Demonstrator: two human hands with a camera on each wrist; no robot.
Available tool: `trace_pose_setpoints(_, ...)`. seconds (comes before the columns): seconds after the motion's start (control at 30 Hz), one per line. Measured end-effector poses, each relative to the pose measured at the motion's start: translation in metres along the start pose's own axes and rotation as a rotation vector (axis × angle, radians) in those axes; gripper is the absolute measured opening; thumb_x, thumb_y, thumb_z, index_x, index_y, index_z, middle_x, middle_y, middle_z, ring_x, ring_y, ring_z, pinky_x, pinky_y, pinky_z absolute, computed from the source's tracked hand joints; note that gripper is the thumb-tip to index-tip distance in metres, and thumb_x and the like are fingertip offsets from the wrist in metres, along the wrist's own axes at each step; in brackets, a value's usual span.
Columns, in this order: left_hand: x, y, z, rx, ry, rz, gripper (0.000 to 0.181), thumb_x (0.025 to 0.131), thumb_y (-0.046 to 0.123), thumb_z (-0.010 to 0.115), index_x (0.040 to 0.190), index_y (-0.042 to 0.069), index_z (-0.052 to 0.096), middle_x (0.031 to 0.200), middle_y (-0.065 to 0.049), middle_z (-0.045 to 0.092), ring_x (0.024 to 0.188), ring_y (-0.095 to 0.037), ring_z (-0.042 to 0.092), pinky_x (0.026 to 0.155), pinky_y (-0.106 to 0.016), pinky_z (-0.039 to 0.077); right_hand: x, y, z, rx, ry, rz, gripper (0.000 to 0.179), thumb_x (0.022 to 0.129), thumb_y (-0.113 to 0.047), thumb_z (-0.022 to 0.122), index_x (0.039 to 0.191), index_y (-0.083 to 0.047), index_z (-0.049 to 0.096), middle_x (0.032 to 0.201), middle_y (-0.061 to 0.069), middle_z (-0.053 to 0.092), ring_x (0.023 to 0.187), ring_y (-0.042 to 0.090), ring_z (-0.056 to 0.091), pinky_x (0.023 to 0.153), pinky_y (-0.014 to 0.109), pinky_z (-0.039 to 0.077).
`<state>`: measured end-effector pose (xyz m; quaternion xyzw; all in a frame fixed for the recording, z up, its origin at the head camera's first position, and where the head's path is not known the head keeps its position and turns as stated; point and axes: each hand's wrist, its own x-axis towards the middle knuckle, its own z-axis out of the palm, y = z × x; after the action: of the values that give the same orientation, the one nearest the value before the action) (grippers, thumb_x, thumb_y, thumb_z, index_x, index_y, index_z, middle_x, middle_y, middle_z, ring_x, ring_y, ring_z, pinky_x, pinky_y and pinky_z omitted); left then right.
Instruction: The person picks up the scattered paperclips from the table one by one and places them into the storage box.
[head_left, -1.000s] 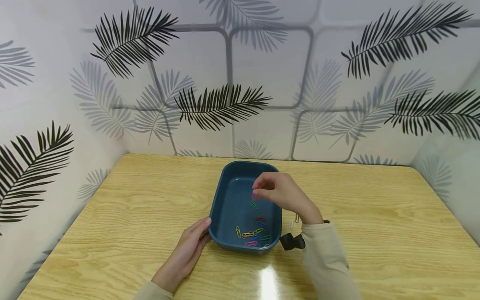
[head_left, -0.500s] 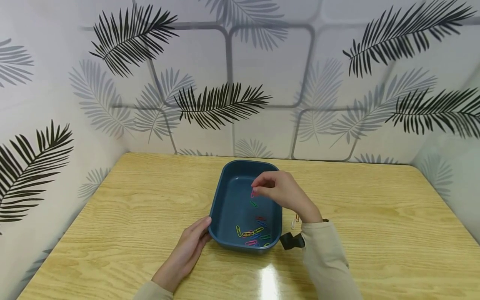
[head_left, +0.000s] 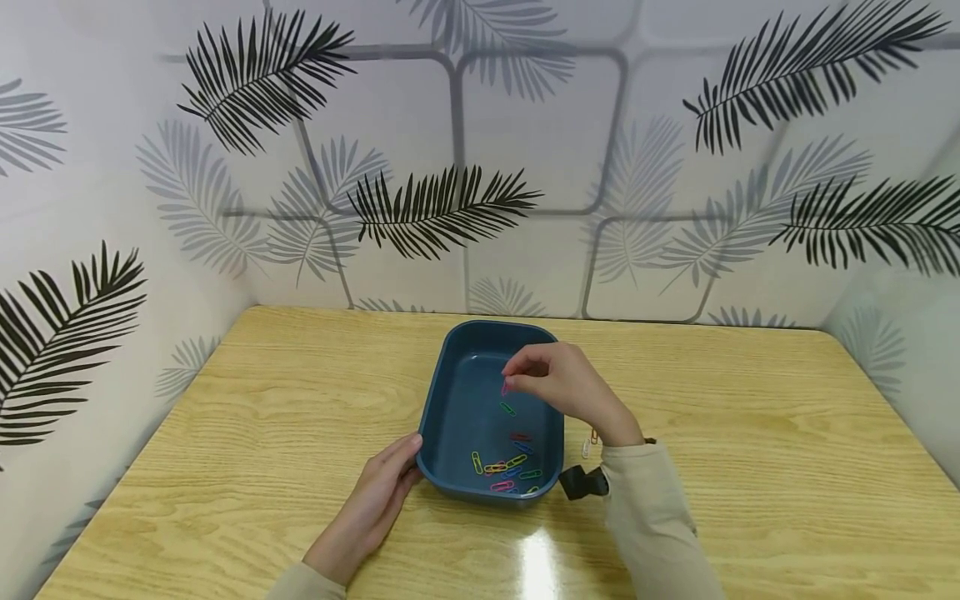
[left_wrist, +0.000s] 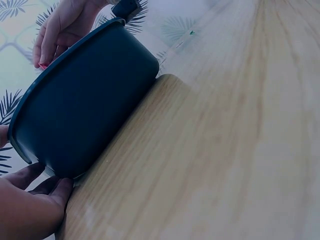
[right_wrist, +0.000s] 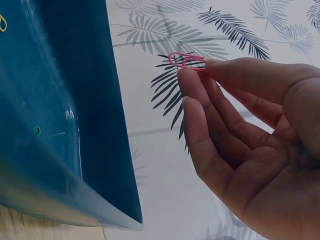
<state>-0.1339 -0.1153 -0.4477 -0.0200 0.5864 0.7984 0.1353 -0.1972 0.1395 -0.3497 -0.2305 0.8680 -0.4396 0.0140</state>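
A pink paper clip (right_wrist: 187,61) is pinched between the thumb and fingertips of my right hand (head_left: 566,379), above the dark blue bin (head_left: 465,392). My left hand (head_left: 382,492) holds the bin's near left corner; in the left wrist view a fingertip is at the rim and other fingers are low on the outer wall. Inside, a green paper clip (head_left: 507,408) lies by itself below the pink one. Several more, among them a yellow paper clip (head_left: 477,462) and a red paper clip (head_left: 521,437), lie scattered toward the near end.
A white paper clip (head_left: 586,448) and an orange paper clip (head_left: 595,435) lie on the wooden table (head_left: 750,450) right of the bin, partly beside the right forearm. A small black device (head_left: 585,482) sits at the right wrist. Leaf-patterned walls (head_left: 525,267) stand behind the table.
The pink paper clip has shifted very slightly left and tilted a little in the right fingertips. The left hand and the bin have stayed in place.
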Motion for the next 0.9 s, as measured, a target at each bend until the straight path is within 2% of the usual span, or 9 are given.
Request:
trace_pose_setpoints(0.37,-0.001,0.001,-0.002,-0.007,-0.001,0.004,0.056,0.099,0.027,0.054,0.138,-0.012,0.042,0.141,-0.022,0.043,0.127,-0.024,0.044,0.102,-0.029,0.040,0.002,-0.002,0.001,-0.017,0.001,0.004,0.005,0.089,-0.005,0.069,0.093,-0.005,0.072,0.089,0.002,0.068,0.081,0.016,0.065,0.075,0.034,0.054)
trace_pose_setpoints(0.63,-0.001,0.002,-0.002,-0.005,-0.006,0.006,0.057,0.099,0.028,0.054,0.138,-0.011,0.042,0.142,-0.021,0.043,0.128,-0.024,0.043,0.102,-0.030,0.040,0.002,-0.002,0.000,-0.028,-0.038,-0.005,0.008,0.089,-0.006,0.069,0.096,-0.003,0.071,0.089,0.001,0.068,0.081,0.016,0.064,0.075,0.033,0.053)
trace_pose_setpoints(0.9,0.000,0.000,-0.001,-0.006,-0.012,-0.006,0.057,0.100,0.029,0.054,0.138,-0.011,0.042,0.140,-0.020,0.043,0.126,-0.022,0.044,0.102,-0.029,0.040,-0.012,0.007,-0.008,-0.102,-0.091,-0.035,0.008,0.089,-0.005,0.068,0.097,-0.003,0.070,0.087,0.000,0.068,0.078,0.012,0.063,0.071,0.029,0.053)
